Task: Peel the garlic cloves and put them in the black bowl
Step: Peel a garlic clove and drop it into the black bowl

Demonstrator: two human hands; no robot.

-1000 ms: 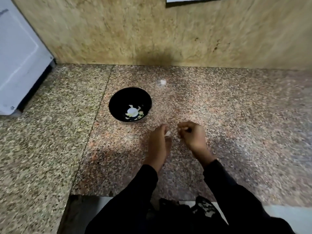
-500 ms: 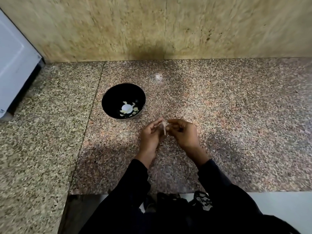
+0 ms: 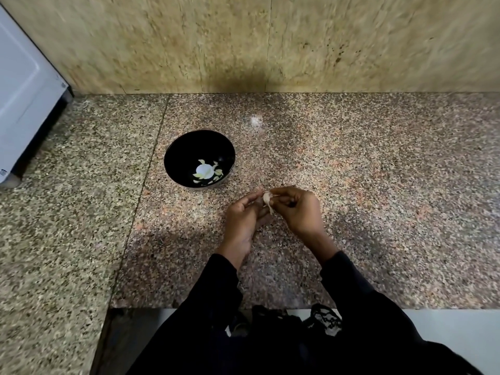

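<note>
A speckled granite counter (image 3: 351, 212) runs beneath a tan stone wall (image 3: 243, 41), and the black bowl (image 3: 199, 159) sits on it as the fixed point for everything else. Inside the bowl, around a bright round glare at the bottom, lie several pale peeled cloves (image 3: 216, 172), so part of the task looks done; how many there are cannot be counted with confidence. Beyond the bowl and to its right, toward the wall, a small whitish scrap (image 3: 256, 121) lies on the stone, too blurred to tell whether it is skin or a clove. Just in front of the bowl and slightly to its right, the two hands meet above the counter around one garlic clove (image 3: 267, 198), from which a thin strip of papery skin hangs down, so this clove seems to be mid-peel and has yet to go into the bowl. The left hand (image 3: 243, 216) is turned palm up with its fingers reaching to the clove, touching or propping it from the bowl side. The right hand (image 3: 299, 208) comes in from the other side, fingers curled, thumb and forefinger pinched narrowly on the clove or its skin. Both forearms are in dark sleeves (image 3: 349, 282). A white appliance (image 3: 24, 96) stands far to the bowl's left.
</note>
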